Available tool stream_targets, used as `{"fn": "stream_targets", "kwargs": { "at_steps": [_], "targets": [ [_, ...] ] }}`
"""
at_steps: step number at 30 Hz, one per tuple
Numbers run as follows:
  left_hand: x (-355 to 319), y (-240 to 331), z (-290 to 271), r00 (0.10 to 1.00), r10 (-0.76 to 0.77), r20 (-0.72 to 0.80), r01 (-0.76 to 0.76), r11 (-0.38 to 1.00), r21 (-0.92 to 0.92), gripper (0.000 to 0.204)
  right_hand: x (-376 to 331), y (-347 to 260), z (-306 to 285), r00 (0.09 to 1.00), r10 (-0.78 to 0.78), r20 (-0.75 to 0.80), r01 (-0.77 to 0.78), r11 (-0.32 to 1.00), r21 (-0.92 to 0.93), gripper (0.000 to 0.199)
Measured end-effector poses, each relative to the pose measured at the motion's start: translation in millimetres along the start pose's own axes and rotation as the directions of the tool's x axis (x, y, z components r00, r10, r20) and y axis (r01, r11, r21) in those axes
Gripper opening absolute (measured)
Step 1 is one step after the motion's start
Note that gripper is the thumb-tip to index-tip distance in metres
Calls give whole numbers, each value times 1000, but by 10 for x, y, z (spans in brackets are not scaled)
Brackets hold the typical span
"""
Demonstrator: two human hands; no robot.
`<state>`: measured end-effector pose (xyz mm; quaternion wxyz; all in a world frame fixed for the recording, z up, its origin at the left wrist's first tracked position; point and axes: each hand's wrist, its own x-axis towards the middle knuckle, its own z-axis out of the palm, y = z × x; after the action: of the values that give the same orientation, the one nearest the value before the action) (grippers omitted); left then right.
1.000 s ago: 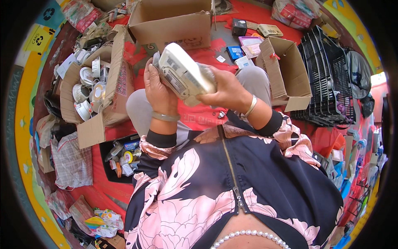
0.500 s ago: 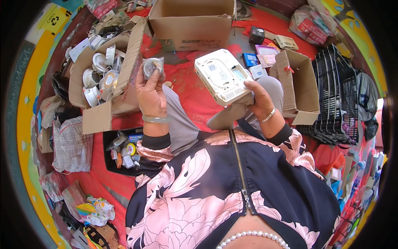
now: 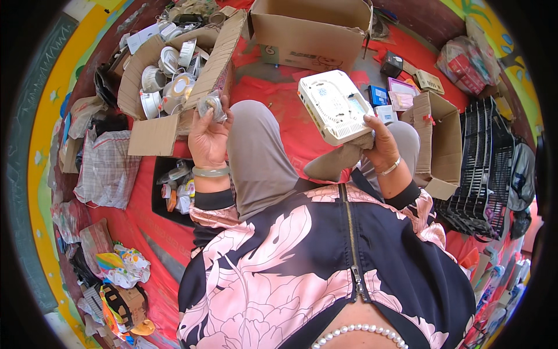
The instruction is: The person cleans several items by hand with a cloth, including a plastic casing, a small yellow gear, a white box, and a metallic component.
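At centre frame, fingers of the left hand [image 3: 208, 138] curl around a small round metal-and-glass fitting [image 3: 210, 106], held up at about 10 o'clock from the person's lap, just beside the flap of an open cardboard box [image 3: 152, 135]. Fingers of the right hand [image 3: 381, 145] close under the lower corner of a white square plastic device [image 3: 336, 106], tilted up at about 1 o'clock, its vented face toward the camera. A pale green bangle [image 3: 210, 171] circles the left wrist, a thin bracelet [image 3: 389, 168] the right.

Beyond the hands, the person sits on a red ground cloth [image 3: 273, 96] in grey trousers and a dark floral jacket. The box at 10 o'clock holds more round silvery fittings [image 3: 165, 81]. A second, larger cardboard carton [image 3: 311, 32] stands at 12 o'clock, and a third [image 3: 439, 142] lies open at 3 o'clock, just beside a stack of black plastic crates [image 3: 485, 168]. Small boxed goods [image 3: 401, 93] lie between the cartons. Checked cloth [image 3: 104, 166], bags and bright wrappers [image 3: 119, 267] crowd the cloth's edge from 9 to 7 o'clock, against a yellow painted border [image 3: 40, 145].
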<state>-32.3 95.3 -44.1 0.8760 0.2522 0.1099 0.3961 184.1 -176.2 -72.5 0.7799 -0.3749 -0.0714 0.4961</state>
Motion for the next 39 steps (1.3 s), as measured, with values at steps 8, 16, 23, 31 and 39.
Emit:
{"fn": "stream_targets", "kwargs": {
  "at_steps": [8, 16, 23, 31, 39],
  "targets": [
    [112, 96, -258, 992, -110, -62, 104, 991, -89, 17, 39, -8, -13, 1000, -2, -4, 2, 1000, 6, 61],
    [-25, 292, -810, 983, 23, -185, 8, 986, 164, 25, 38, -20, -29, 997, -36, -70, 40, 998, 55, 54],
    [-166, 308, -1223, 990, 47, -132, -8, 960, 280, 41, 79, -11, -35, 994, -20, -106, 23, 999, 24, 56],
    [-647, 486, -1964, 817, 219, -533, 166, 797, 581, 14, 106, 15, -139, 993, -21, -115, 28, 998, 61, 57],
    [-994, 199, -3000, 640, 217, -737, 413, 713, 567, 31, 127, 31, -217, 991, -33, -131, 41, 998, 54, 58]
  ]
}}
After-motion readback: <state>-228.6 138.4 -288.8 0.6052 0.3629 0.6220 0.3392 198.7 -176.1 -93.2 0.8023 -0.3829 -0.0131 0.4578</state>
